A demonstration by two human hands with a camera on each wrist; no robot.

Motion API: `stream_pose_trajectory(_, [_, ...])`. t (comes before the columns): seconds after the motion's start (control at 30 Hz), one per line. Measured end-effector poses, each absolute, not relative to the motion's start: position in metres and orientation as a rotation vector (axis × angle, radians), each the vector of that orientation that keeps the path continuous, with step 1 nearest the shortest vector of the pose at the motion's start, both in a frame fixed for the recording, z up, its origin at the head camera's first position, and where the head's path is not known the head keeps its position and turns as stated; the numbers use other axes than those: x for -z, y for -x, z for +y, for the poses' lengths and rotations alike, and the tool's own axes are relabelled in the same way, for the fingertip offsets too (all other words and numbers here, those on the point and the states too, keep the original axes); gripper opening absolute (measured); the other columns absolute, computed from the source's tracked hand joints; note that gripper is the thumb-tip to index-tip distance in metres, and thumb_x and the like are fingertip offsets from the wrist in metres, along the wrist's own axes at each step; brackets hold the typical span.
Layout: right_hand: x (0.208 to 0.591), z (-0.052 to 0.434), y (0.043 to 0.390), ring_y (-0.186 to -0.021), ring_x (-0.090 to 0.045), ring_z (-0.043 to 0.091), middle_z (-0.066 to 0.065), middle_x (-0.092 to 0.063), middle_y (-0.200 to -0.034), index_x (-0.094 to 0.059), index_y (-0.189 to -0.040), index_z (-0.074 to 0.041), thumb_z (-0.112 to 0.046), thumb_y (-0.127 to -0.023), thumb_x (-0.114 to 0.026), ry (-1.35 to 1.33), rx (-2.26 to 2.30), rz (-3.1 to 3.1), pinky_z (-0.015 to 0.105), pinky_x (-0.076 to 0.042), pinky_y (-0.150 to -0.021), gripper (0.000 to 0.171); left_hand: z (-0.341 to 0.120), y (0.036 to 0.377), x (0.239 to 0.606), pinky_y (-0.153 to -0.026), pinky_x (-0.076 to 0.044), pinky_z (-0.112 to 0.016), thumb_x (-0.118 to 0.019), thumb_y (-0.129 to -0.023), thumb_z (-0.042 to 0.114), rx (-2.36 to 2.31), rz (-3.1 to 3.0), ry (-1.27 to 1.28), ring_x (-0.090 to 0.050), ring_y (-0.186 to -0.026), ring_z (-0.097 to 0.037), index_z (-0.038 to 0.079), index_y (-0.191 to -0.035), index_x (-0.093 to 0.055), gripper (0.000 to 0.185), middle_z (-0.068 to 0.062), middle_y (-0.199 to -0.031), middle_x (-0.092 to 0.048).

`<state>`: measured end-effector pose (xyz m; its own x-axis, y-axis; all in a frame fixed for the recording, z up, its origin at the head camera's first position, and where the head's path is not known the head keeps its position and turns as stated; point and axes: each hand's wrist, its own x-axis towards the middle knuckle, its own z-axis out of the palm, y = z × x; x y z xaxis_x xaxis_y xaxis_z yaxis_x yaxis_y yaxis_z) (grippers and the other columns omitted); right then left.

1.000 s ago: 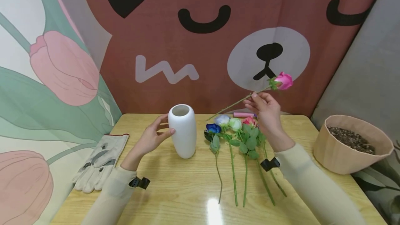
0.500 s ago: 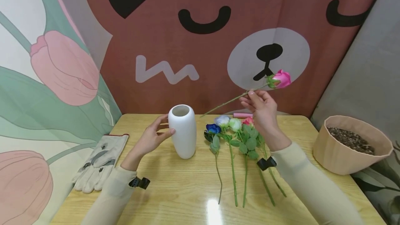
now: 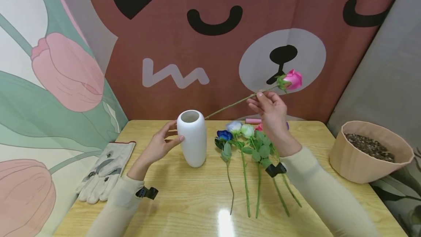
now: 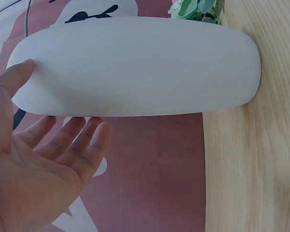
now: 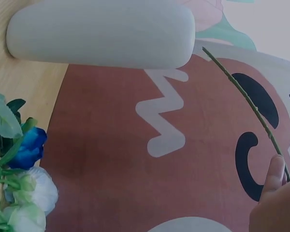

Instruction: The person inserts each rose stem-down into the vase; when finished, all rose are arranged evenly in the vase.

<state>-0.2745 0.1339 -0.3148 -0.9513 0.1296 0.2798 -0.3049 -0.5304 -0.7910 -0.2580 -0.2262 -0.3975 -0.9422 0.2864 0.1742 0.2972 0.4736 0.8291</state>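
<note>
From the head camera, the left hand (image 3: pixel 161 142) is spread with fingers nearly straight, thumb and fingertips against the left side of the white vase (image 3: pixel 192 137), which stands upright on the wooden table (image 3: pixel 184 200). The right hand (image 3: pixel 270 111) is raised above the table and pinches the stem of a pink rose (image 3: pixel 291 79) between thumb and fingers, just below the bloom. The stem slopes down to the left, its cut end close above the right edge of the vase mouth. Under the right hand a bunch of flowers (image 3: pixel 245 134) lies on the table just right of the vase. A pair of work gloves (image 3: pixel 106 169) lies at the left edge and a tan pot of soil (image 3: pixel 370 153) stands at the far right.

In the left wrist view, the left hand (image 4: pixel 34 179) is open, its thumb tip touching the vase (image 4: pixel 135 67) near its top while the straight fingers lie just beside its wall.

In the right wrist view, a fingertip of the right hand (image 5: pixel 275 203) lies against the thin green stem (image 5: pixel 241 101); the grip itself is out of frame. The stem's end is near the vase (image 5: pixel 101 34) rim, apart from it. The blue and white blooms of the flowers (image 5: pixel 24 169) show at the lower left.
</note>
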Motion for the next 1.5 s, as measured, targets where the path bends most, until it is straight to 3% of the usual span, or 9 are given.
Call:
stream_pose_trajectory(0.7, [0.317, 0.102, 0.277, -0.085, -0.076, 0.014, 0.001, -0.071, -0.091, -0.057, -0.103, -0.007, -0.015, -0.099, -0.062, -0.327, -2.409, -1.534, 0.029, -0.061, -0.082, 0.01, -0.225, 0.255, 0.397, -0.096, -0.055, -0.052, -0.068, -0.094, 0.044, 1.508, -2.688, 0.509, -0.056, -0.129, -0.04, 0.027, -0.152, -0.037, 0.068, -0.011, -0.146, -0.05])
stream_pose_trajectory(0.93, [0.316, 0.089, 0.282, -0.082, -0.075, 0.014, 0.001, -0.072, -0.089, -0.059, -0.105, -0.007, -0.015, -0.099, -0.062, -0.36, -2.368, -1.598, 0.027, -0.062, -0.077, 0.011, -0.225, 0.255, 0.396, -0.094, -0.057, -0.051, -0.068, -0.094, 0.043, 1.497, -2.688, 0.515, -0.056, -0.128, -0.041, 0.027, -0.152, -0.037, 0.068, -0.011, -0.147, -0.05])
stream_pose_trajectory(1.17, [0.316, 0.078, 0.285, -0.082, -0.075, 0.015, 0.002, -0.07, -0.087, -0.057, -0.114, 0.004, -0.016, -0.099, -0.062, -0.434, -2.303, -1.687, 0.029, -0.062, -0.079, 0.025, -0.225, 0.255, 0.396, -0.093, -0.057, -0.051, -0.068, -0.094, 0.041, 1.496, -2.683, 0.527, -0.056, -0.127, -0.042, 0.025, -0.152, -0.037, 0.068, -0.014, -0.147, -0.049])
stream_pose_trajectory(1.5, [0.319, 0.064, 0.29, -0.08, -0.074, 0.014, 0.003, -0.071, -0.087, -0.06, -0.109, -0.004, -0.018, -0.1, -0.062, -0.431, -2.301, -1.85, 0.031, -0.062, -0.081, 0.017, -0.225, 0.255, 0.395, -0.094, -0.056, -0.051, -0.068, -0.093, 0.044, 1.51, -2.693, 0.5, -0.056, -0.128, -0.04, 0.028, -0.152, -0.037, 0.068, -0.011, -0.147, -0.049])
